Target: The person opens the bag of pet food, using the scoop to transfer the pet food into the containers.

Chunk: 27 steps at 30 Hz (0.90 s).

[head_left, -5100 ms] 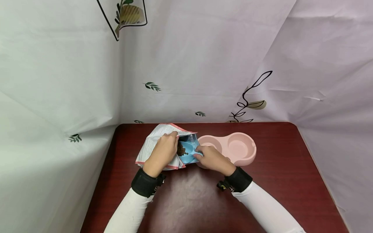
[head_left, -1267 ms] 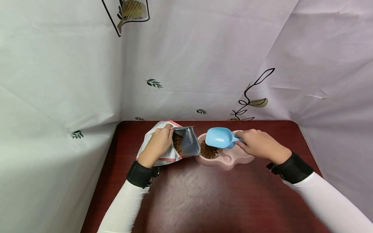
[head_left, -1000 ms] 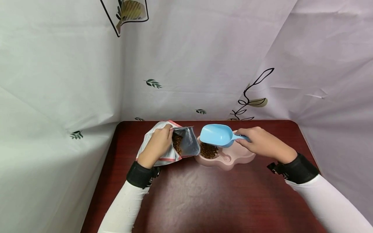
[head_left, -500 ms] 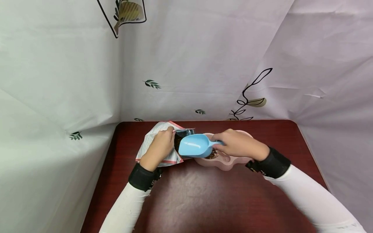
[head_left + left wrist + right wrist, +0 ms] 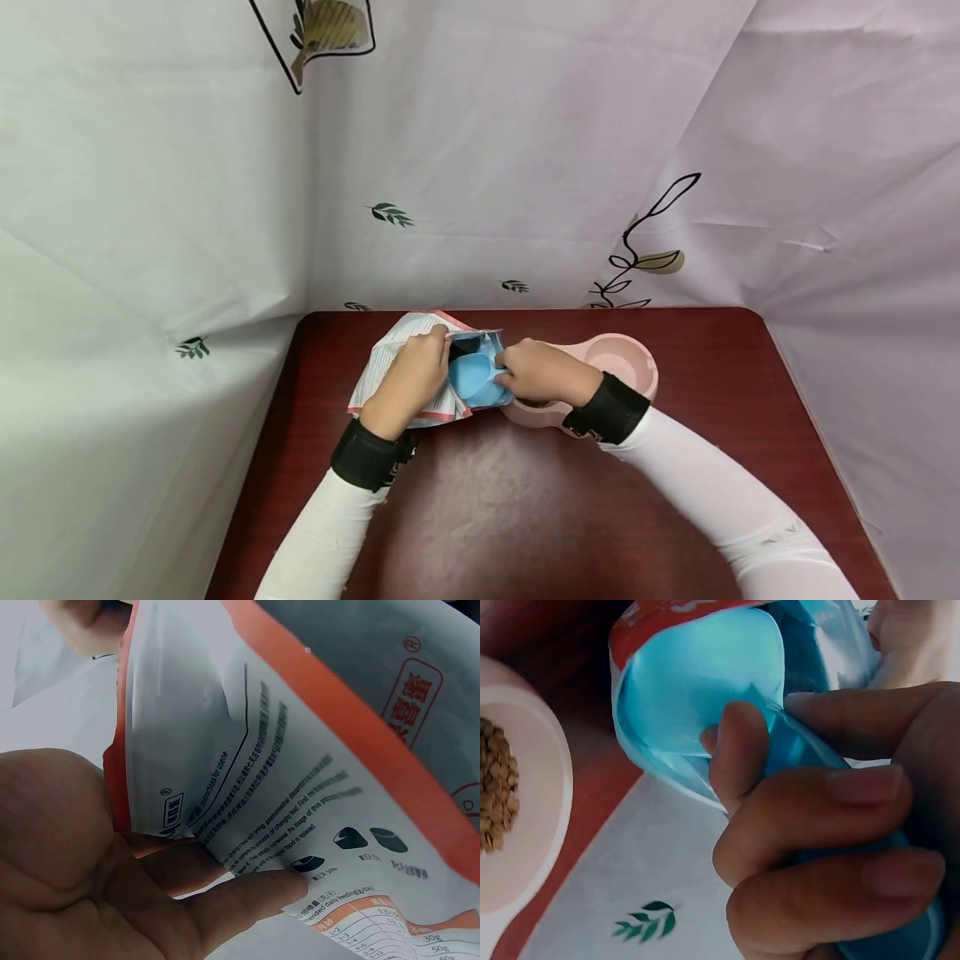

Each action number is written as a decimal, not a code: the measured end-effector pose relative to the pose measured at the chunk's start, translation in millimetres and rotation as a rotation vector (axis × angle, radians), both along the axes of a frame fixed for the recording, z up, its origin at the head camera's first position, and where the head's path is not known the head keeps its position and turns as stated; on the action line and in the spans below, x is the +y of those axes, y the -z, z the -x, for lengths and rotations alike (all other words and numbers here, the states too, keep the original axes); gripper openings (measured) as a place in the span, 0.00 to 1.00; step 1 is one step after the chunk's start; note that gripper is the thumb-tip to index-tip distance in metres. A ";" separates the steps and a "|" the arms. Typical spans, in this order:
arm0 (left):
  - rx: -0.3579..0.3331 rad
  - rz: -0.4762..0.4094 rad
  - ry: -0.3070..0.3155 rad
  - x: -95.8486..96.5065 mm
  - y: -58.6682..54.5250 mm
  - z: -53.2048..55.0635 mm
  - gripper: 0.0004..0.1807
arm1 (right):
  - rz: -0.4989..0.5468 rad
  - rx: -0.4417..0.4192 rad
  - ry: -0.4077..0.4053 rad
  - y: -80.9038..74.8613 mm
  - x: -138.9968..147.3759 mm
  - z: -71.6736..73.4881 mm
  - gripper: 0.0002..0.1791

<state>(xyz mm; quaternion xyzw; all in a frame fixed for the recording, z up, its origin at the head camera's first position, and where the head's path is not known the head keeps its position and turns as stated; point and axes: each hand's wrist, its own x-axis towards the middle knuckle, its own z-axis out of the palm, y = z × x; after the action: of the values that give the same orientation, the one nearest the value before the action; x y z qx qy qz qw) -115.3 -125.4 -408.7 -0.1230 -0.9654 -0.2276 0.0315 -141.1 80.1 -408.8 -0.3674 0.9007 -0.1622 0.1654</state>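
Note:
With its fingers and thumb, my left hand (image 5: 411,379) grips the mouth edge of a white pet food bag (image 5: 386,367) with red borders, lying on its side. The bag's mouth faces right. My right hand (image 5: 543,371) holds a light blue scoop (image 5: 474,375) by its handle, the fingers curled round it in the right wrist view. The scoop's bowl is inside the bag mouth, and no kibble shows in it. Right of the bag stands a pink double bowl (image 5: 621,358), partly covered by my right hand. Brown kibble (image 5: 495,787) lies in its left hollow.
Everything rests near the far edge of a dark red tabletop (image 5: 510,517). A white cloth backdrop (image 5: 487,167) with leaf prints hangs behind and at the sides.
My right hand has carried the scoop left from above the pink bowl into the bag's mouth. Kibble has appeared in the bowl's left hollow since the oldest frame. My left hand stays on the bag.

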 end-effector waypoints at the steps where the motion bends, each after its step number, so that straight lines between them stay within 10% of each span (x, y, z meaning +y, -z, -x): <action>1: -0.001 0.001 0.001 0.0 0.0 0.0 0.11 | -0.007 0.009 0.002 2.6 -2.1 0.1 0.10; 27: 0.024 0.001 0.020 2.0 1.9 0.0 0.11 | 0.253 0.037 0.158 55.3 -26.3 -11.0 0.09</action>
<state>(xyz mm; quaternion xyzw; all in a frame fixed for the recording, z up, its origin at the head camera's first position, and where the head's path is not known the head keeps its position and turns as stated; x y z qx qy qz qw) -115.3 -123.4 -410.5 -0.1355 -0.9638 -0.2260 0.0407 -130.1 53.8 -464.1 -0.3164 0.9021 -0.2800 0.0881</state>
